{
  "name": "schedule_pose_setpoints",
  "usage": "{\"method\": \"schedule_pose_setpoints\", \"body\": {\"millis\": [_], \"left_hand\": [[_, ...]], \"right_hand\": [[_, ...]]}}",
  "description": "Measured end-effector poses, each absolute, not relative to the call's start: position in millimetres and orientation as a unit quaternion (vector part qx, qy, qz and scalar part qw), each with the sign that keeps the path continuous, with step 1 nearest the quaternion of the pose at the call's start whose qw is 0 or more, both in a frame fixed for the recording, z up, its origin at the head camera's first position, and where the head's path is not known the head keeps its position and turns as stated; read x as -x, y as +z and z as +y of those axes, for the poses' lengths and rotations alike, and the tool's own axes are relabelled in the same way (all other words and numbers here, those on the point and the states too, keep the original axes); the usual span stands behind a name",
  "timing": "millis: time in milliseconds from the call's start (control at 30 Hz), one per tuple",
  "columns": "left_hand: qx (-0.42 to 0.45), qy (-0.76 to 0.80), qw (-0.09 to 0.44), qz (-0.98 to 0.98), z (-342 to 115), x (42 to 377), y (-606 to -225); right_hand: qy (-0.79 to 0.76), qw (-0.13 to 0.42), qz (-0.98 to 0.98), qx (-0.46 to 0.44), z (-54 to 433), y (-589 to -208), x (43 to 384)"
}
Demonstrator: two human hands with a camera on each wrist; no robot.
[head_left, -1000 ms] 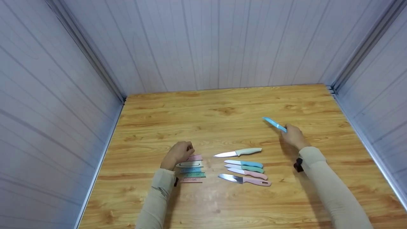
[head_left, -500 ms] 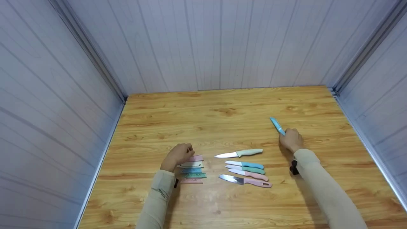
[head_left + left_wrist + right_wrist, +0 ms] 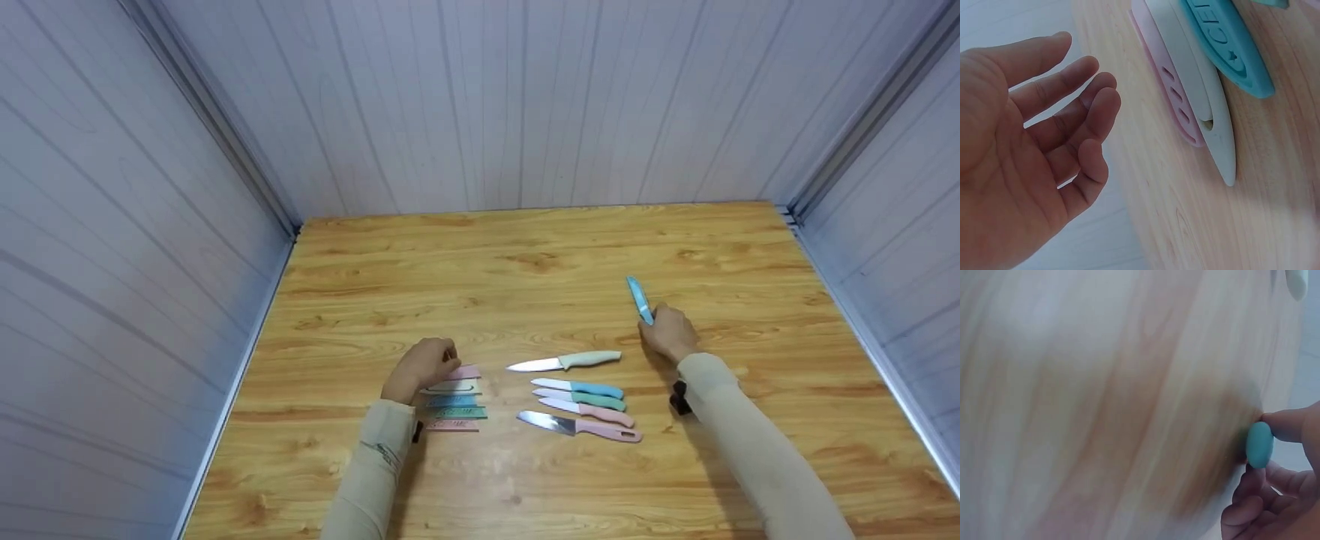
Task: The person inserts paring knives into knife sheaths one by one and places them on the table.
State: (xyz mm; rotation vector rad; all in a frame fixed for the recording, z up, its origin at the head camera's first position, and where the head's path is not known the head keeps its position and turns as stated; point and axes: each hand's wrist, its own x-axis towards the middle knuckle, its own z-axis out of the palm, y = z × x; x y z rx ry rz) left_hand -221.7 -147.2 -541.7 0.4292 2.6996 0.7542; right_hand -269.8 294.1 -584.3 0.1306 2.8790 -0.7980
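Note:
My right hand (image 3: 669, 331) pinches a slim light-blue knife-like tool (image 3: 639, 300) with a pale band near its middle, pointing away from me over the table. Whether its blue front part is a blade or a cover is unclear. In the right wrist view, the blue-green rounded handle end (image 3: 1260, 445) sits between thumb and fingers. My left hand (image 3: 424, 366) stays above the table with fingers loosely bent, holding nothing. Beside it are a pink blade cover (image 3: 468, 372) and a white blade cover (image 3: 1216, 129). A blue-green cover (image 3: 1233, 45) with raised letters is also near.
Between my hands lie knives in a column: white-handled (image 3: 592, 358), blue-handled (image 3: 598, 390), green-handled (image 3: 600, 401), and two pink-handled, the lowest a wider knife (image 3: 607, 431). More covers, blue, green (image 3: 461, 412) and pink (image 3: 454, 426), lie at left. Panelled walls (image 3: 480, 105) bound the wooden table (image 3: 420, 270).
My right hand swings the blue tool from leaning left to pointing more straight ahead, and moves slightly left and nearer me. My left hand and the laid-out knives keep their places.

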Motion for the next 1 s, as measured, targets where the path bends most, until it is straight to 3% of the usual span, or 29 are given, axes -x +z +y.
{"method": "schedule_pose_setpoints", "body": {"millis": [700,1000], "left_hand": [[-0.139,0.251,0.160,0.944,-144,218,-544],[-0.158,0.229,0.151,0.949,-143,220,-552]], "right_hand": [[-0.267,0.092,0.959,-0.015,282,-585,262],[-0.238,0.066,0.969,0.019,276,-568,255]]}}
